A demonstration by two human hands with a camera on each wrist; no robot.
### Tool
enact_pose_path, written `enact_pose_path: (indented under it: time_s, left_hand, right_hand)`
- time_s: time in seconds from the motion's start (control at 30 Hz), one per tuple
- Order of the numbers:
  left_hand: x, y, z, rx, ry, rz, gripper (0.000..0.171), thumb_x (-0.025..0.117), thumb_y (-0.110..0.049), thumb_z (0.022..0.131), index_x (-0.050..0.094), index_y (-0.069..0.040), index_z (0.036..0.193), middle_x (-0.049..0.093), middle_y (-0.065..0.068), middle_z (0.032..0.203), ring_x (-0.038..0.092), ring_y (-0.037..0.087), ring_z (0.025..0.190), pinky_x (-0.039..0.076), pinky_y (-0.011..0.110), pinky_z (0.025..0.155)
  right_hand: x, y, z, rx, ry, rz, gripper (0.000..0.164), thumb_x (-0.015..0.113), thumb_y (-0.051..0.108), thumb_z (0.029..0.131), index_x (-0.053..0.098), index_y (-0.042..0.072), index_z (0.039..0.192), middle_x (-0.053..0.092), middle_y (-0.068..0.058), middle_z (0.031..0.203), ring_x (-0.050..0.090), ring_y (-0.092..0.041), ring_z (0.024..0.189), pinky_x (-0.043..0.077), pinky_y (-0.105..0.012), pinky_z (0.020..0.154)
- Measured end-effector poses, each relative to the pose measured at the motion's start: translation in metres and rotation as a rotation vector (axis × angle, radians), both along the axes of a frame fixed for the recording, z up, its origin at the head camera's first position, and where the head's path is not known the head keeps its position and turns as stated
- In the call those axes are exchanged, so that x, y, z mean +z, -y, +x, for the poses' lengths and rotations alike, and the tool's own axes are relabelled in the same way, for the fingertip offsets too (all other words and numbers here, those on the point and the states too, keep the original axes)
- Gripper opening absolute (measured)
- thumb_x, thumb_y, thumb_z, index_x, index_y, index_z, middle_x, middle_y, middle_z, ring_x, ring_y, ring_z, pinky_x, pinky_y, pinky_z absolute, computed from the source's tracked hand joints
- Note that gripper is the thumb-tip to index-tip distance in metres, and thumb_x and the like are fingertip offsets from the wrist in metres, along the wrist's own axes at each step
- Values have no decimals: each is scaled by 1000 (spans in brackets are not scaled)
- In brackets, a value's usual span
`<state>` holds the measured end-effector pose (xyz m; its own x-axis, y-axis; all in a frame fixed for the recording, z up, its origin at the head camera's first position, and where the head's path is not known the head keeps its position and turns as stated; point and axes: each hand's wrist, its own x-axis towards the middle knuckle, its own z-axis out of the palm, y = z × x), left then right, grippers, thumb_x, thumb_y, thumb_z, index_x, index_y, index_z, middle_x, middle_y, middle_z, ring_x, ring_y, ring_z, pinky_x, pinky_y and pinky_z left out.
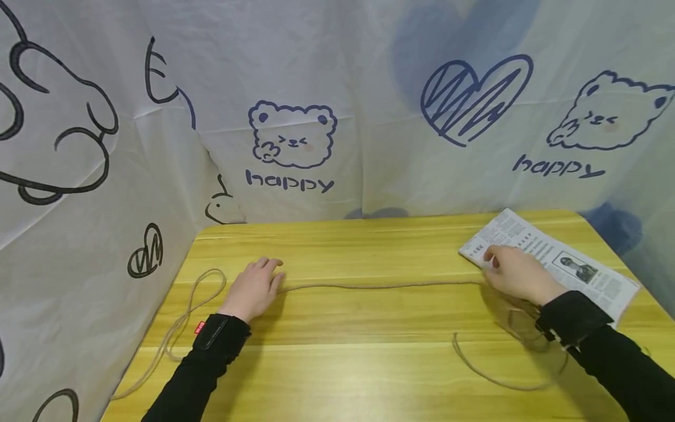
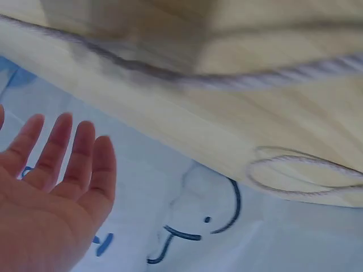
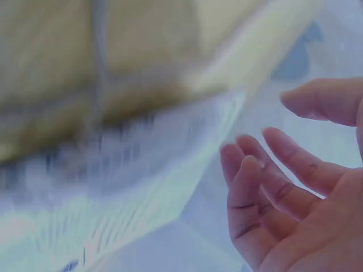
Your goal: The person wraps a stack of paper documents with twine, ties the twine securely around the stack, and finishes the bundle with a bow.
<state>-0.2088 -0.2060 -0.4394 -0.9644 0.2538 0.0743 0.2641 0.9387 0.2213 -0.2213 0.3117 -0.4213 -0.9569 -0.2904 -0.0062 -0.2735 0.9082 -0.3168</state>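
A thin tan rope (image 1: pixel 369 286) lies across the wooden table in a nearly straight line between the two hands. Its left part forms a loose loop (image 1: pixel 181 319) by the table's left side; its right part curves back to a free end (image 1: pixel 490 378). My left hand (image 1: pixel 255 287) hovers over the rope, fingers relaxed, and in the left wrist view the palm (image 2: pixel 51 209) holds nothing. My right hand (image 1: pixel 519 272) is above the near-left part of a folded newspaper (image 1: pixel 585 272). Loosely bent fingers (image 3: pixel 300 170) show nothing between them in the right wrist view.
The yellow wooden table (image 1: pixel 337 363) reaches back to a pale cloth curtain (image 1: pixel 379 146) printed with bears and hearts. The curtain also hangs along the left and right sides. A small red tag (image 1: pixel 199 327) shows beside the left sleeve.
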Motion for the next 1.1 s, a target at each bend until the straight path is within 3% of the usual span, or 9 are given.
enact_pose_path:
  time_s: [0.13, 0.3, 0.47, 0.6, 0.73, 0.93, 1.1]
  left_hand:
    - [0, -12, -1, -36, -54, 26, 36, 53, -23, 106, 58, -4, 136, 59, 19, 134, 57, 41, 123, 48, 54, 103]
    - [-1, -27, 0, -86, -51, 39, 36, 56, -22, 104, 58, -5, 136, 61, 17, 133, 59, 38, 122, 49, 53, 102]
    - [-3, -43, 1, -127, -20, 55, 37, 58, -22, 103, 58, -6, 136, 62, 14, 133, 59, 37, 122, 50, 52, 102]
    - [-5, -49, 3, -148, -17, 67, 36, 58, -22, 104, 59, -7, 136, 63, 13, 131, 60, 36, 120, 51, 51, 101]
    - [-6, -52, 4, -152, -11, 75, 35, 58, -21, 103, 59, -8, 136, 63, 13, 131, 60, 35, 120, 51, 50, 101]
    - [-8, -53, 4, -153, -13, 76, 35, 60, -19, 102, 59, -8, 136, 63, 12, 131, 61, 34, 120, 51, 50, 100]
    - [-8, -53, 6, -162, -14, 83, 35, 60, -17, 102, 59, -7, 136, 63, 13, 130, 61, 34, 119, 52, 50, 99]
  right_hand:
    - [9, -26, -6, -24, 3, 22, 41, 65, 17, 94, 59, -12, 122, 65, -32, 110, 64, -44, 95, 52, -52, 76]
    - [-1, -52, -10, 3, 52, 68, 56, 70, 24, 91, 55, -17, 127, 63, -37, 117, 61, -53, 104, 52, -59, 83]
    - [-12, -50, -7, 25, 105, 95, 73, 73, 36, 90, 51, -20, 131, 59, -40, 125, 56, -58, 115, 48, -64, 94]
    - [-16, -43, -8, 7, 110, 137, 77, 76, 37, 87, 51, -21, 131, 57, -42, 127, 54, -59, 117, 45, -65, 98]
    - [-20, -37, -11, -11, 78, 213, 71, 76, 31, 85, 53, -20, 127, 62, -39, 117, 60, -56, 109, 49, -63, 92]
    - [-23, -30, -13, -7, 51, 266, 48, 80, 17, 73, 58, -10, 105, 66, -23, 90, 64, -39, 78, 51, -52, 66]
    - [-26, -31, -9, -20, 9, 282, 39, 74, 3, 77, 57, -10, 110, 66, -25, 90, 64, -41, 75, 50, -50, 58]
